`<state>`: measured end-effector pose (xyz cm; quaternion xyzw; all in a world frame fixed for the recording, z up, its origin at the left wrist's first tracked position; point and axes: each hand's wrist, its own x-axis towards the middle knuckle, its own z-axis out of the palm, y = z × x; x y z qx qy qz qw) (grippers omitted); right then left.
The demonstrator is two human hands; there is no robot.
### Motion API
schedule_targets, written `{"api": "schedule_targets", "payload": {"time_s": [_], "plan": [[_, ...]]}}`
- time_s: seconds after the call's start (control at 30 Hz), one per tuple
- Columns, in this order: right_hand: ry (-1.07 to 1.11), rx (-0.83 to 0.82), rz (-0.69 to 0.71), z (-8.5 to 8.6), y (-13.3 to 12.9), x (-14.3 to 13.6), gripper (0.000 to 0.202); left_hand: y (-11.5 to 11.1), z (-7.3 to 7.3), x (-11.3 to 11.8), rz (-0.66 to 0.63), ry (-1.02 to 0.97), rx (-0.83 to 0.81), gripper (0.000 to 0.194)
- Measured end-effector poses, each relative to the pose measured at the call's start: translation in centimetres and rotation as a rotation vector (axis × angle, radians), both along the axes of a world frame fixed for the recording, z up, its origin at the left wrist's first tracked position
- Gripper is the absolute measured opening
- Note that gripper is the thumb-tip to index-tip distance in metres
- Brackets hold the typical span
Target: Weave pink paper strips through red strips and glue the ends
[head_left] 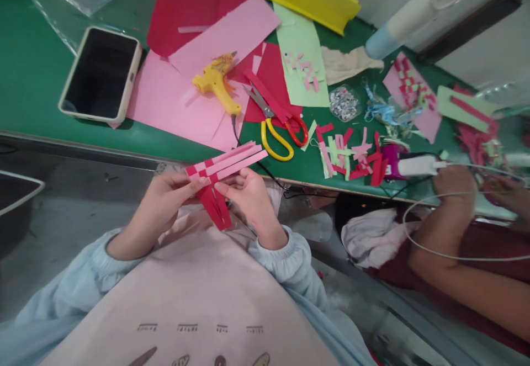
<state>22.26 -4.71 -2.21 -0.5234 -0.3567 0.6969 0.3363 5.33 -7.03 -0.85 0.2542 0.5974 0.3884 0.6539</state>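
Both hands hold a woven piece of pink and red paper strips [215, 177] in front of my body, just off the table's front edge. My left hand [168, 203] pinches its left side, where the strips cross in a small checker pattern. On the right, my right hand [250, 197] grips it near the lower middle with thumb and fingers. Pink strips stretch to the upper right, and red strips hang down to a point. Beyond the hands lie scissors [271, 123] with one yellow and one red handle, and a yellow glue gun [217, 81] on pink paper.
The green table [33, 79] holds a phone [101, 73] at left, red paper [199, 1], green paper [300, 51], cut strips [345, 153] and a bag of small beads [343, 102]. A cord runs over the edge. Another person's arms [451, 222] are at right.
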Motion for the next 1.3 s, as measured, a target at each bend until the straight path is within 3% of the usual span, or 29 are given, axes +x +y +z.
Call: {"api": "schedule_targets", "payload": {"time_s": [0.37,1.0,1.3], "plan": [[-0.045,0.072,0.009,-0.55,0.19,0.11,0.032,0.23,-0.1,-0.16,0.004,0.002,-0.018,0.032],[-0.061,0.024,0.072,0.39,0.21,-0.38,0.032,-0.03,-0.65,-0.75,-0.016,0.047,0.01,0.032],[-0.122,0.055,0.112,-0.29,0.04,-0.43,0.035,0.07,-0.47,-0.48,0.01,0.019,-0.007,0.035]]}}
